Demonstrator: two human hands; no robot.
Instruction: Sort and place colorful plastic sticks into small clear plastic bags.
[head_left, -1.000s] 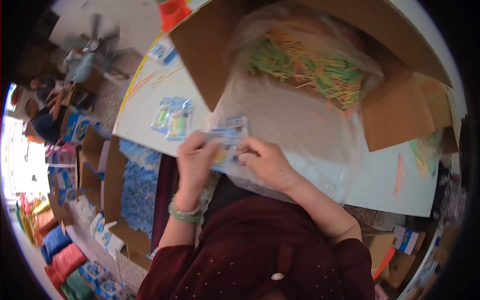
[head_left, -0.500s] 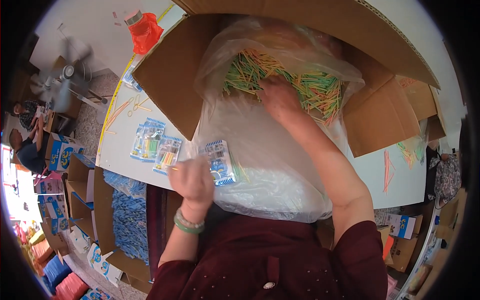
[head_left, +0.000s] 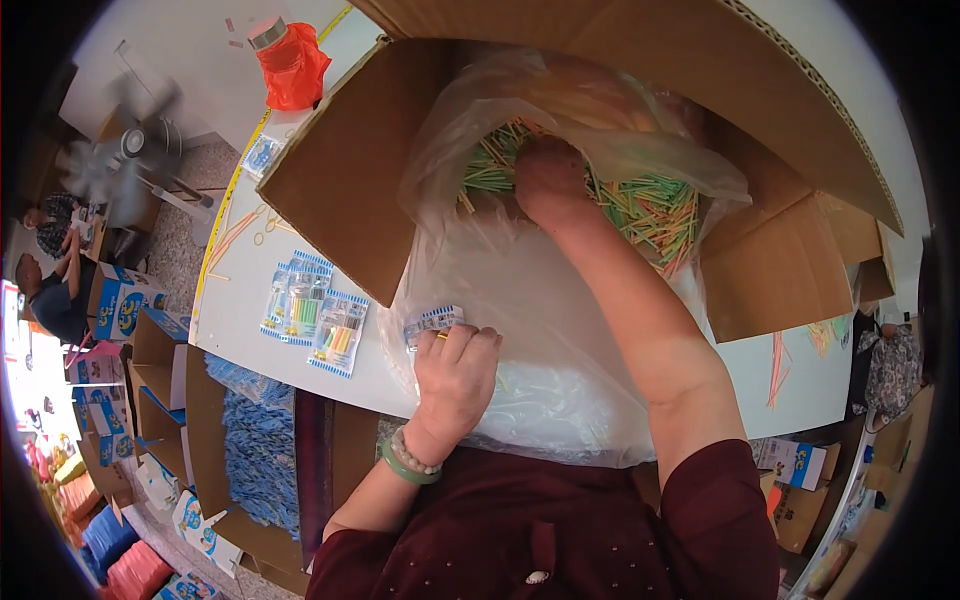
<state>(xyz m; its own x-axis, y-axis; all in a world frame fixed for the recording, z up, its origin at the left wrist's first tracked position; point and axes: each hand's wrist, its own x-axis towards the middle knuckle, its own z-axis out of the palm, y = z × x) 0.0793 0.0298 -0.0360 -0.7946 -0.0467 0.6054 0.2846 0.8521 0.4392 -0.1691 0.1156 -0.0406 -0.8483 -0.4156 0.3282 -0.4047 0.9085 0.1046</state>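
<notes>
Apparently, gathering is the step: the right hand (head_left: pixel 550 180), fingers hidden and grip unreadable, is among thin green-and-orange sticks (head_left: pixel 655 215) inside a clear plastic bag (head_left: pixel 540 280). The left hand (head_left: pixel 458 372) curls over a blue-and-white plastic packet (head_left: pixel 432 321), hold unclear; withdrawing probably calls for clearing the bag's lip.

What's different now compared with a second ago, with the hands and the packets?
The right hand left the left hand and reached forward into the box, among the sticks; its grip is hidden. The left hand moved right, over a packet. The packet held earlier seems to have been let go: the left group of packets looks one bigger. The box stayed put.
</notes>
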